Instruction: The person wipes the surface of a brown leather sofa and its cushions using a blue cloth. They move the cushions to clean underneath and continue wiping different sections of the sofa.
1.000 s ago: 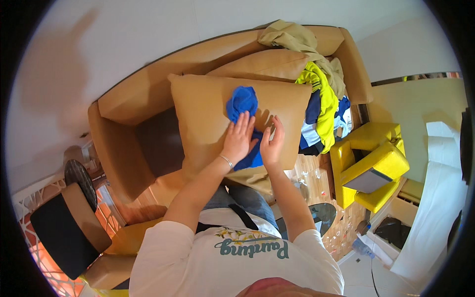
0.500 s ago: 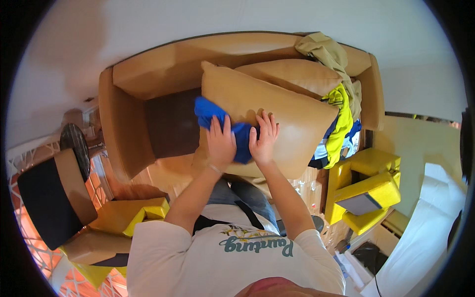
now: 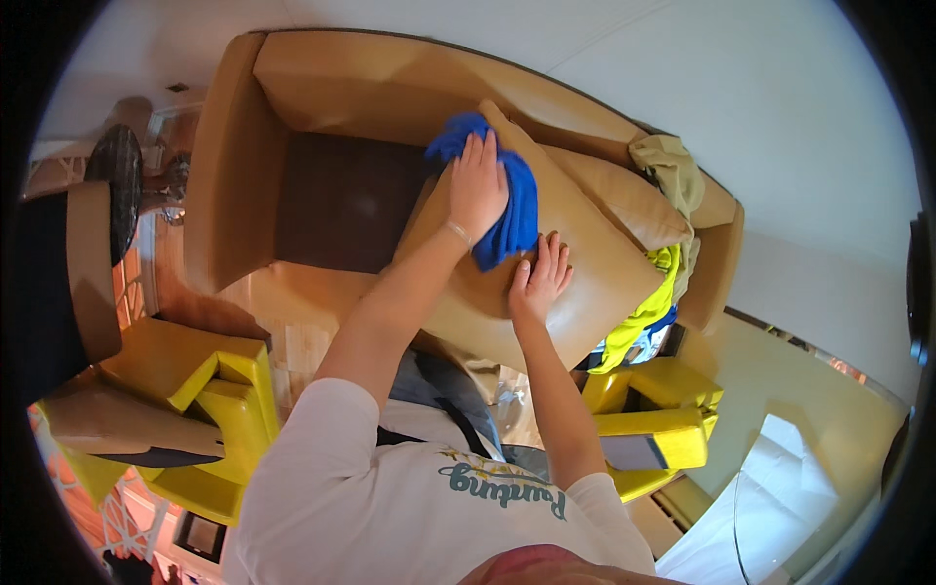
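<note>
A large tan leather seat cushion (image 3: 575, 263) leans at a slant, its upper corner pointing toward the sofa back. My left hand (image 3: 478, 190) is pressed over a blue cloth (image 3: 515, 219) near that corner, fingers close together, with the cloth bunched beneath the palm and trailing below. My right hand (image 3: 541, 281) lies on the cushion's surface lower down, fingers spread and holding nothing. Behind the cushion, a second tan cushion (image 3: 609, 190) rests against the back of the tan sofa (image 3: 229, 175). The sofa's dark brown seat base (image 3: 341, 210) shows at the left.
Khaki fabric (image 3: 671, 171) hangs over the sofa's right back, above a bright yellow garment (image 3: 639, 312). Yellow chairs stand at the left (image 3: 219, 390) and right (image 3: 653, 439). A dark round tabletop (image 3: 117, 185) is at the far left. White sheeting (image 3: 760, 497) lies at lower right.
My left hand has slid the blue cloth up and to the right toward the cushion's upper corner. My right hand has left the cloth's edge and shifted slightly lower. The view has turned.
</note>
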Demonstrator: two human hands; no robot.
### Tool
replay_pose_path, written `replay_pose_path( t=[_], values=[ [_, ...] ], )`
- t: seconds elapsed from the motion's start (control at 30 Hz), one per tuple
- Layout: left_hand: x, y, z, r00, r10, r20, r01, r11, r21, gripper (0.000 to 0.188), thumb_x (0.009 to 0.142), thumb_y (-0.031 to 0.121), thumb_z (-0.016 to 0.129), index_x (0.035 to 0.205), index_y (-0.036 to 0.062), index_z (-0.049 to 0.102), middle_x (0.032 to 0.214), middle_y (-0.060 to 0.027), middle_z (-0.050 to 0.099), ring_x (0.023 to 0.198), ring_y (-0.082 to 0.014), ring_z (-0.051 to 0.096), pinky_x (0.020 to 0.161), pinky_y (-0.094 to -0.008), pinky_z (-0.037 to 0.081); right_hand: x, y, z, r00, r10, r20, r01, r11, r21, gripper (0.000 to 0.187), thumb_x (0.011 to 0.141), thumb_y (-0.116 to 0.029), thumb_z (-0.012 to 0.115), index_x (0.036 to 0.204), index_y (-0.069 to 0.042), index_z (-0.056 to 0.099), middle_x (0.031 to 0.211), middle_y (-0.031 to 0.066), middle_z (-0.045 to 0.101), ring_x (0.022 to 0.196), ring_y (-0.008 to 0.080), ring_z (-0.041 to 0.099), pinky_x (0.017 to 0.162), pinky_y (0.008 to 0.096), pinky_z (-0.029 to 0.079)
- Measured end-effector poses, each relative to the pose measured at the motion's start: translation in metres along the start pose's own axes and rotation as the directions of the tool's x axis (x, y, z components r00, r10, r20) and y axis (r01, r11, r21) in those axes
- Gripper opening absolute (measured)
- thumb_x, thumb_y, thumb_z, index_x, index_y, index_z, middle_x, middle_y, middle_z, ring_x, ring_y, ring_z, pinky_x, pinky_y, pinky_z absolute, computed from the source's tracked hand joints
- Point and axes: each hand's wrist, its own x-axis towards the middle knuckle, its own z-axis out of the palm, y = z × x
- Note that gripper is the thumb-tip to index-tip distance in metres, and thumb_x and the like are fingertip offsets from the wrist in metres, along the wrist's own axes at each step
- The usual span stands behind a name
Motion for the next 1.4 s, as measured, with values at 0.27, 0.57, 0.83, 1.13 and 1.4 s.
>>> replay_pose_path(
  t=[0.27, 0.57, 0.83, 1.13, 1.4],
  values=[
    [-0.014, -0.046, -0.008, 0.963, -0.261, 0.061, 0.267, 0.956, -0.125, 0.033, 0.098, 0.015, 0.047, 0.119, -0.0060, 0.062, 0.115, -0.0272, 0.066, 0.107, -0.0441, 0.060, 0.094, -0.0483, 0.048, -0.011, 0.007, 0.025, 0.995, -0.005, 0.102, 0.025, 0.979, -0.201, 0.078, 0.093, -0.043, 0.056, 0.157, -0.009, 0.027, 0.165, 0.0168, 0.019, 0.150, 0.0453, 0.013, 0.118, 0.0634, 0.005],
    [-0.223, -0.125, -0.058, 0.902, -0.316, 0.294, 0.329, 0.944, 0.006, 0.035, 0.094, 0.017, 0.054, 0.123, -0.0011, 0.061, 0.124, -0.0228, 0.062, 0.120, -0.0406, 0.054, 0.105, -0.0509, 0.037, -0.014, 0.015, 0.030, 0.983, -0.019, 0.184, 0.063, 0.969, -0.239, 0.084, 0.093, -0.046, 0.055, 0.158, -0.007, 0.021, 0.167, 0.0185, 0.012, 0.151, 0.0465, 0.008, 0.118, 0.0644, 0.003],
    [-0.107, -0.010, -0.018, 0.999, 0.000, 0.054, 0.001, 1.000, -0.019, 0.052, 0.093, 0.019, 0.057, 0.144, 0.0096, 0.050, 0.147, -0.0186, 0.047, 0.138, -0.0363, 0.042, 0.113, -0.0526, 0.031, -0.005, 0.006, 0.016, 0.964, -0.044, 0.264, 0.126, 0.945, -0.302, 0.090, 0.090, -0.045, 0.060, 0.157, 0.001, 0.020, 0.165, 0.0240, 0.010, 0.150, 0.0499, 0.006, 0.116, 0.0665, 0.005],
    [0.017, 0.011, 0.010, 0.974, 0.225, 0.035, -0.226, 0.941, 0.251, 0.038, 0.091, 0.023, 0.060, 0.128, 0.0143, 0.064, 0.140, -0.0132, 0.054, 0.132, -0.0367, 0.045, 0.107, -0.0572, 0.034, 0.011, -0.005, 0.017, 0.919, 0.019, 0.393, 0.094, 0.959, -0.266, 0.098, 0.089, -0.062, 0.053, 0.155, 0.004, 0.023, 0.165, 0.0257, 0.008, 0.150, 0.0509, 0.001, 0.116, 0.0667, 0.000],
    [-0.087, 0.033, 0.030, 0.605, 0.697, 0.386, -0.726, 0.681, -0.093, 0.039, 0.088, 0.023, 0.061, 0.127, 0.0167, 0.065, 0.138, -0.0145, 0.059, 0.130, -0.0313, 0.054, 0.109, -0.0487, 0.039, -0.005, 0.027, 0.021, 0.803, -0.195, 0.564, 0.177, 0.980, 0.087, 0.082, 0.088, -0.060, 0.058, 0.148, -0.006, 0.045, 0.154, 0.0217, 0.039, 0.146, 0.0405, 0.029, 0.118, 0.0622, 0.010]
  ],
)
